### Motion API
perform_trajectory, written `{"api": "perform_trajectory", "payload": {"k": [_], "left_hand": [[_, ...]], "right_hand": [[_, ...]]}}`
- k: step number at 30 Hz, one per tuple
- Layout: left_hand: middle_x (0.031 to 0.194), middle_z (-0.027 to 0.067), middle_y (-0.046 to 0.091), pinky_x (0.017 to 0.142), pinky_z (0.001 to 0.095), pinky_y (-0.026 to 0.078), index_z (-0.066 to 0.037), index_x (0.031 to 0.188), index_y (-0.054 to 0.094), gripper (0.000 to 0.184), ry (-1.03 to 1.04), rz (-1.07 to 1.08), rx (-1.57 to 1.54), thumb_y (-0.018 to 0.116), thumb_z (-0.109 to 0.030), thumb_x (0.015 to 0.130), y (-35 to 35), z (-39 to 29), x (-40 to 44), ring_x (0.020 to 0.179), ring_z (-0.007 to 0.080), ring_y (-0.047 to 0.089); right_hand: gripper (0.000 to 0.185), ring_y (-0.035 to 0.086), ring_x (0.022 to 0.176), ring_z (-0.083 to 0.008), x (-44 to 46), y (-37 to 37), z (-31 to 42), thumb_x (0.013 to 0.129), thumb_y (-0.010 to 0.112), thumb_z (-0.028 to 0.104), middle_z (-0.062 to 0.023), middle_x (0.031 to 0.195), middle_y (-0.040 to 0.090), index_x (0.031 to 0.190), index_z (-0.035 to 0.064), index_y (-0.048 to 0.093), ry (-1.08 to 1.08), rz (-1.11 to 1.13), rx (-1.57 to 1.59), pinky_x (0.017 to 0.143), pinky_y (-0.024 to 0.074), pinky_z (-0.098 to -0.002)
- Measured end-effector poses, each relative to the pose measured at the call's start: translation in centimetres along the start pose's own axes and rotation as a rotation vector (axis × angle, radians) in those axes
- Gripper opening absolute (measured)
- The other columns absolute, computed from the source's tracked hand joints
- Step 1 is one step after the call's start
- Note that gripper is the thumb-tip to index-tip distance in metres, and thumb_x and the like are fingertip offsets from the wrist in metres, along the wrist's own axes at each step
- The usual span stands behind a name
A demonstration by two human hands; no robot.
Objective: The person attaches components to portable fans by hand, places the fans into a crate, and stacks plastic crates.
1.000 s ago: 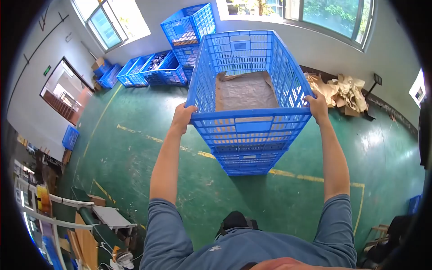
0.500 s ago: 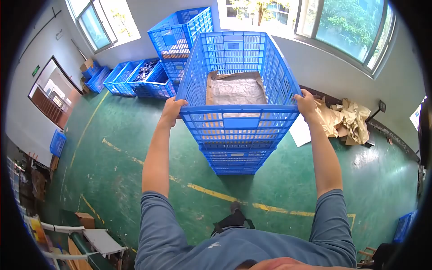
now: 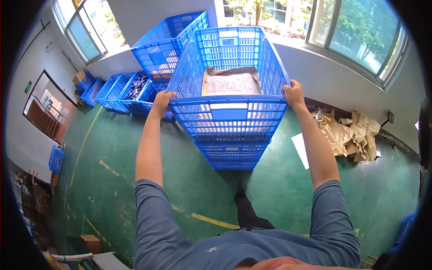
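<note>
In front of me stands a tall blue plastic crate [image 3: 228,113] with slatted walls, on top of another blue crate [image 3: 233,156]. Brown paper [image 3: 231,81] lies inside the upper one. My left hand [image 3: 163,101] grips the near left corner of its rim, fingers curled over the edge. On the near right corner, my right hand [image 3: 294,92] holds the rim in the same way. Both arms reach forward, and the crate's near wall faces me.
Stacked blue crates [image 3: 155,56] stand behind on the left, beside low crates [image 3: 110,93], one with dark small items. Crumpled brown paper [image 3: 353,135] and a white sheet [image 3: 300,150] lie along the right wall. A doorway [image 3: 50,105] is at far left.
I have stepped forward, one leg now extended ahead. The gripped crate stack has moved forward with me, closer to the crates and windows at the back. Both hands keep their hold.
</note>
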State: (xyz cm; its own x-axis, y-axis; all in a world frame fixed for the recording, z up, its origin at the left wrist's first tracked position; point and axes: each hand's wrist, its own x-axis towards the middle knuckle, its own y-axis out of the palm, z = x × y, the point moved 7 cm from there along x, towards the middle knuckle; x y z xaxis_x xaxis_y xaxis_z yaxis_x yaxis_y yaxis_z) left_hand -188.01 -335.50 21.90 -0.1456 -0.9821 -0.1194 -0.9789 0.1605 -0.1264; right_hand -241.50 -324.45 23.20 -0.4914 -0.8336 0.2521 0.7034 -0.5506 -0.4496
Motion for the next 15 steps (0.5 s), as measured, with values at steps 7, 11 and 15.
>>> {"api": "perform_trajectory", "payload": {"k": [7,11,15], "left_hand": [[0.088,0.0081,0.069,0.065,0.0324,0.05,0.002,0.098,0.071,0.036,0.053,-0.18,-0.132,0.075,-0.03,0.083,-5.0,-1.1,20.8,0.071,0.0177,0.064],[0.093,0.0141,0.07,0.074,0.0393,0.051,0.007,0.098,0.07,0.052,0.056,-0.389,-0.112,0.075,-0.042,0.082,-8.1,-0.8,33.0,0.083,0.0255,0.066],[0.106,0.0246,0.067,0.083,0.0445,0.05,0.013,0.107,0.065,0.077,-0.044,-0.729,0.161,0.069,-0.06,0.081,-9.1,-3.1,37.2,0.097,0.035,0.065]], "right_hand": [[0.035,0.065,0.099,-0.0449,13.4,9.8,2.8,0.079,0.054,0.017,-0.0288,0.1,0.069,0.103,-0.0038,0.068,0.037,-0.085,0.008,0.091,0.0494,-0.0469],[0.036,0.064,0.099,-0.047,20.9,15.6,3.2,0.081,0.054,0.018,-0.0302,0.101,0.068,0.107,-0.004,0.064,-0.008,-0.13,-0.04,0.092,0.0488,-0.0497],[0.033,0.064,0.099,-0.0477,25.9,19.0,4.1,0.081,0.053,0.017,-0.0307,0.1,0.068,0.103,-0.004,0.063,0.04,-0.145,-0.077,0.092,0.0483,-0.0503]]}}
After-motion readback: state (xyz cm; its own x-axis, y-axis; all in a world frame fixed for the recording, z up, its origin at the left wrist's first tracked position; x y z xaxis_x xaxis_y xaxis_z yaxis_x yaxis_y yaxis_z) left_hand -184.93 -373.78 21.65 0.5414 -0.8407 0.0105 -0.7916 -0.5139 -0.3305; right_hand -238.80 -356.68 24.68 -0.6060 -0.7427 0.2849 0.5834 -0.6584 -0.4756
